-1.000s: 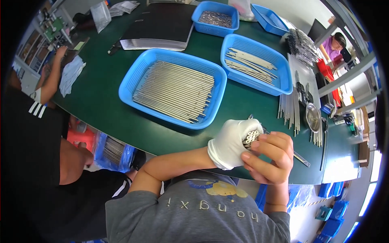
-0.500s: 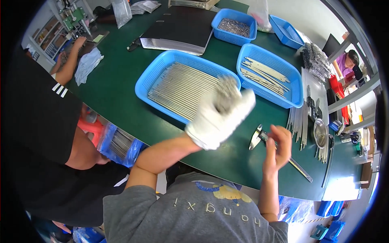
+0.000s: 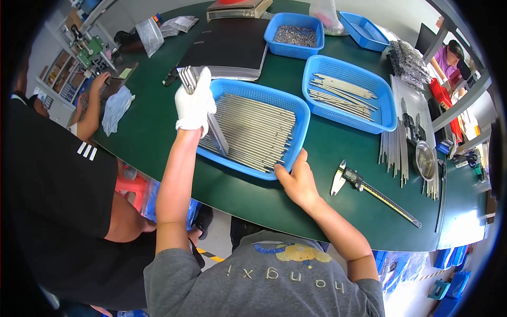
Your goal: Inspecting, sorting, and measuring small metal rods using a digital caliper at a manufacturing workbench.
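Note:
My left hand [image 3: 193, 103], in a white glove, is closed around a bundle of thin metal rods [image 3: 216, 136]. The bundle slants, with ends sticking out above the fingers and the rest reaching down over the left part of a blue plastic basket [image 3: 302, 113]. Inside that basket lie many metal rods [image 3: 259, 129], side by side in a row. My bare right hand [image 3: 299, 180] grips the basket's near right corner, thumb on the rim and fingers along the outside. To the right of this hand, a digital caliper [image 3: 364, 186] rests on the green table.
A second blue basket [image 3: 391, 113] with loose rods stands beyond, near a blue basket of small metal pieces [image 3: 294, 36]. A black binder [image 3: 227, 45] lies behind. More rods [image 3: 393, 150] and a metal bowl [image 3: 425, 158] are at right. A person in black [image 3: 58, 195] works at left.
My left hand has swung left with the rods, from over the basket's right end to its left side. My right hand has left the caliper's side and taken hold of the basket, which sits turned slightly.

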### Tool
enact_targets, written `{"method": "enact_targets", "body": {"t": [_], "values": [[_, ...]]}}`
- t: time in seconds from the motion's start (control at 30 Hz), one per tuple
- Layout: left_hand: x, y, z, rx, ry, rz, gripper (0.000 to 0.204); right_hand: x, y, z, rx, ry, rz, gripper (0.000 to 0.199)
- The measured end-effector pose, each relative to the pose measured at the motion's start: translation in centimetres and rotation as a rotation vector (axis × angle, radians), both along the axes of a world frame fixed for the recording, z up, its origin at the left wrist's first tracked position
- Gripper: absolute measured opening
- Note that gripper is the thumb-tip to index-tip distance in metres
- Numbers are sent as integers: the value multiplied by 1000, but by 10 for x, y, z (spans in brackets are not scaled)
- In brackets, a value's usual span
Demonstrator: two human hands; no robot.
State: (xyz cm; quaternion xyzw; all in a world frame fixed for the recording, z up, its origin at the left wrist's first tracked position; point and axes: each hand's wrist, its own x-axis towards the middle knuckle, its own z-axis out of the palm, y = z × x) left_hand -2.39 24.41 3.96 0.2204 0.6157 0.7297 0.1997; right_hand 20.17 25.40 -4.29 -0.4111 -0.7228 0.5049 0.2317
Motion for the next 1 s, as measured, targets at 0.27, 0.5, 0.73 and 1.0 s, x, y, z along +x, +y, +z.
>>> {"method": "enact_targets", "body": {"t": [0.27,0.5,0.73,1.0], "values": [[-34,11,-5,-64,-66,4,26,-22,38,-9,6,-34,7,49],[-91,62,-37,-559,568,-6,42,-36,50,-17,50,-75,18,50],[-121,65,-79,-781,734,-15,46,-34,44,-13,42,-46,13,47],[-137,68,-92,-752,476,-14,54,-33,45,-12,134,-48,8,48]]}}
